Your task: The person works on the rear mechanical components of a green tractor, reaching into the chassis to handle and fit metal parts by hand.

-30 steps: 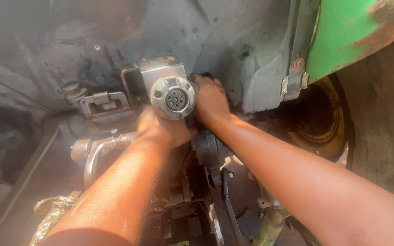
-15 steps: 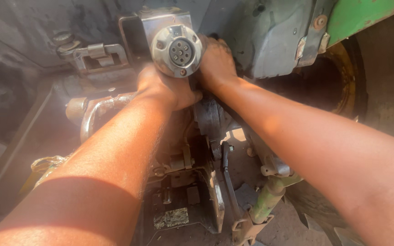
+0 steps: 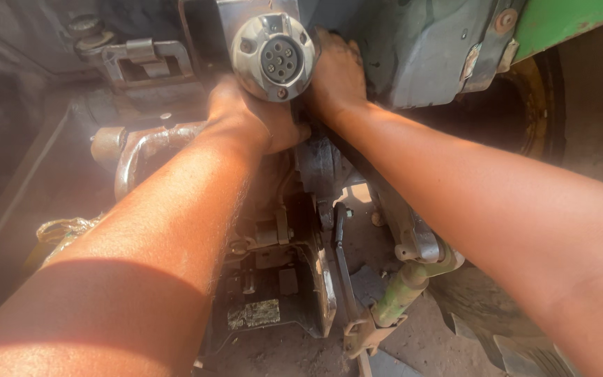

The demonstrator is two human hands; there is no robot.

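Observation:
Both my arms reach forward into the rear of a green tractor. My left hand (image 3: 249,119) is closed just below a round silver multi-pin socket (image 3: 273,56) on its metal housing; what the fingers grip is hidden. My right hand (image 3: 336,73) presses against the grey casing (image 3: 413,49) right of the socket, fingers tucked behind it, so their hold is hidden too.
A metal bracket (image 3: 144,59) sits top left, above a curved steel hook (image 3: 137,150). A green link rod (image 3: 403,290) and dark linkage plates (image 3: 315,279) lie below. A green fender (image 3: 567,21) and a yellow wheel rim (image 3: 525,119) are at the right. Dirt ground lies below.
My view has shifted closer and downward, so the socket now sits higher in the picture. Both hands stay at the same spot by the socket.

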